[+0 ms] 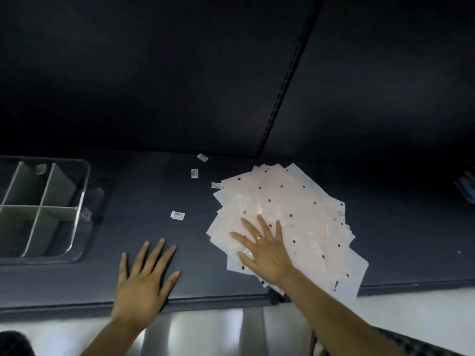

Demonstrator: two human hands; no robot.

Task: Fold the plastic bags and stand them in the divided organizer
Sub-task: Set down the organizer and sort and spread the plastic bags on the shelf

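With fingers spread, the right hand (264, 249) presses a loose pile of unfolded plastic bags (295, 217); left of it, the flat left hand (145, 278) and organizer (77, 206) hold none.

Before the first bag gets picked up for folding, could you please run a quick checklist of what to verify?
1. Pile of plastic bags within reach: ok, right hand rests flat on it.
2. Left hand free: ok, open on the shelf.
3. Organizer compartments free: mostly ok; the nearest ones are partly out of view.
4. Single bag separated: not ok, bags overlap.
5. Folding space: not ok, loose labels lie there.
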